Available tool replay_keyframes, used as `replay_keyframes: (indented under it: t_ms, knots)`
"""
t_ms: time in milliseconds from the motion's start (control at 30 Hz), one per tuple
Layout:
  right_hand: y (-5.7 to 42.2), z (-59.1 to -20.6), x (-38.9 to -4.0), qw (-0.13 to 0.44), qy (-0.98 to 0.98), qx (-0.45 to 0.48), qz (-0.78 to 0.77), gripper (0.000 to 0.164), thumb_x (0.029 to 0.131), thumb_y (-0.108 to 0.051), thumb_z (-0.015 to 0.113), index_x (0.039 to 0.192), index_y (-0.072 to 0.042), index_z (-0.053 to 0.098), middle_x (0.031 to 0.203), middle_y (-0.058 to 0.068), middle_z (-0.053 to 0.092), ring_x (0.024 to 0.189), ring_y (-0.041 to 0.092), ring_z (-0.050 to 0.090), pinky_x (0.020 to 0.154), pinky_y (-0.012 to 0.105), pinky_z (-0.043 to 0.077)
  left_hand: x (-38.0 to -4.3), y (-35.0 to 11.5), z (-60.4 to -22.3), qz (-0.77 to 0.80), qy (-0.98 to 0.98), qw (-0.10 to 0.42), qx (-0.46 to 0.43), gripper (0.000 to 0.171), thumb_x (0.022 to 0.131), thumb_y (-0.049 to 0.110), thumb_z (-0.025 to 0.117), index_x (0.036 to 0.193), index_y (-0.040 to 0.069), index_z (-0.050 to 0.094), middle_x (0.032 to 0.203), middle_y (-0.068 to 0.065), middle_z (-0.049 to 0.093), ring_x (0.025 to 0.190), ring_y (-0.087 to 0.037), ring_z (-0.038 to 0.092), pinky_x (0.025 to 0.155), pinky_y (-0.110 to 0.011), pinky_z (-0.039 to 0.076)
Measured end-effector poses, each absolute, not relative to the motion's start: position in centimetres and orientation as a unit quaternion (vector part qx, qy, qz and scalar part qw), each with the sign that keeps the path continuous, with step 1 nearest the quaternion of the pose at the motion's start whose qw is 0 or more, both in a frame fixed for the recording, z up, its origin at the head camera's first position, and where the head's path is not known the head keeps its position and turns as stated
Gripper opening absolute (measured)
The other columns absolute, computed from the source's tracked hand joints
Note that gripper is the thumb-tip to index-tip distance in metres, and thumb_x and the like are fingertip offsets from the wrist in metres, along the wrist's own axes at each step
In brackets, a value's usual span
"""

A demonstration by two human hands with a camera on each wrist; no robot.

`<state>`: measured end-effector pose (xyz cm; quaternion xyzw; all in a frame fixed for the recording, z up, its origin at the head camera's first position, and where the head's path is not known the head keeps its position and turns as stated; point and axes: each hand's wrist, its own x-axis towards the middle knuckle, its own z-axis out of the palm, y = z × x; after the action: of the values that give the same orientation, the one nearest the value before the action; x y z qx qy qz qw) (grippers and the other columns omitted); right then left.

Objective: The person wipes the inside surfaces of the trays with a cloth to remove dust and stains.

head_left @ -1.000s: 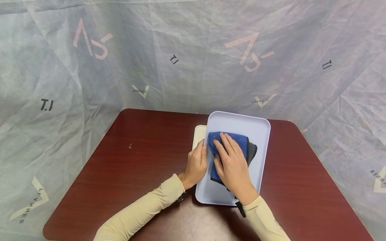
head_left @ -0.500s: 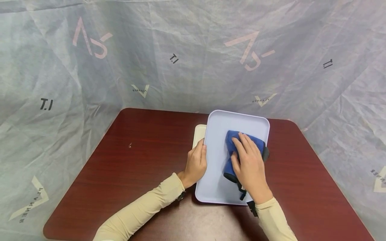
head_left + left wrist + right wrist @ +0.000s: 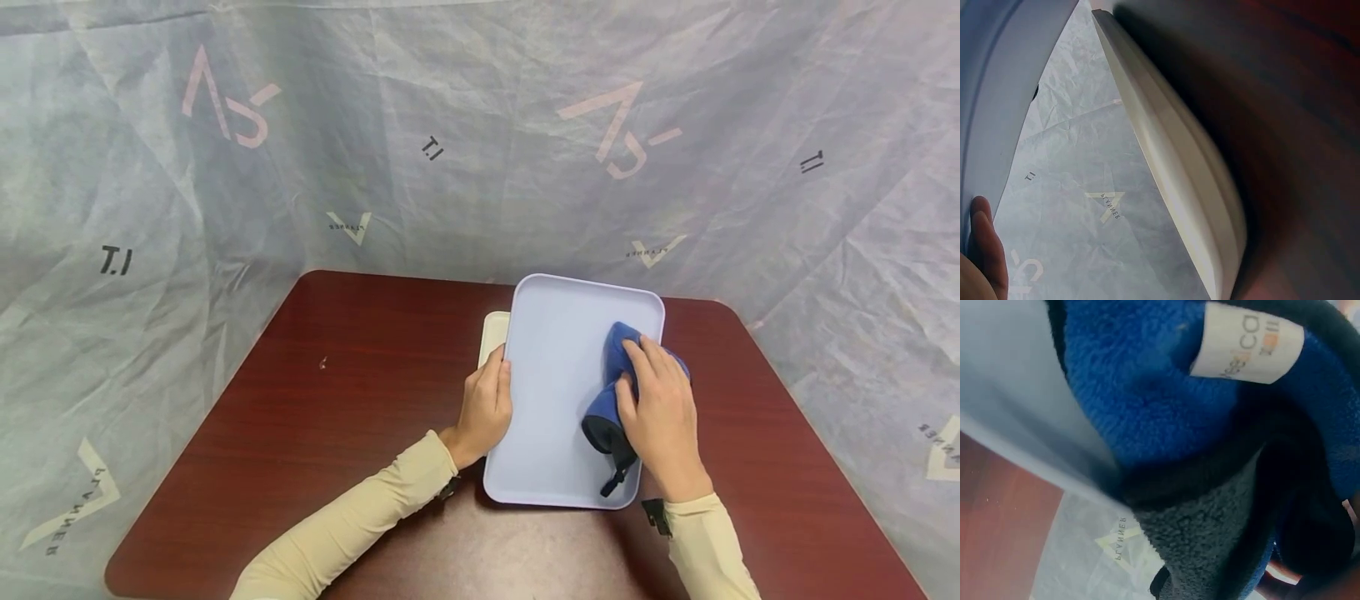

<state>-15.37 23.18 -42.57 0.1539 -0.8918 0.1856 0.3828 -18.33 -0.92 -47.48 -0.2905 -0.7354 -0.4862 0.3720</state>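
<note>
Blue cloth (image 3: 606,402) lies bunched beneath our right hand (image 3: 663,412), gripped by its curled fingers; our left hand (image 3: 483,410) pinches the lilac tray (image 3: 551,375) at its left rim.

Dark red table (image 3: 337,433), round-cornered, cream tray (image 3: 492,335) on top, small pale speck (image 3: 323,363) toward left, creased grey sheeting (image 3: 495,100) behind and at sides, printed letters (image 3: 109,260) across sheeting.

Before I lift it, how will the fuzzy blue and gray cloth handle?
The cloth is probably floppy: it bends and folds beneath the right hand's grip. Its thick pile suggests little slipping. Its black-edged end, outside the grip, may dangle.
</note>
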Motion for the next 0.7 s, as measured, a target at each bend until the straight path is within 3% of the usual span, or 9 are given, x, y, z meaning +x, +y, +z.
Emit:
replay_keyframes:
  t_ms: [700]
  knots:
    - [21.0,-43.0,-14.4,0.364,-0.892,0.191,0.188,0.044,0.091,-0.006,0.061,0.135,0.001,0.058,0.142,0.026,0.051,0.133,0.042,0.045,0.11,0.057,0.032,-18.2,-0.9,-47.4,-0.492,-0.728,0.375,-0.294,0.031,0.104,-0.002,0.038,0.132,-0.008,0.051,0.116,-0.023,0.066,0.107,-0.027,0.066,0.084,-0.039,0.056]
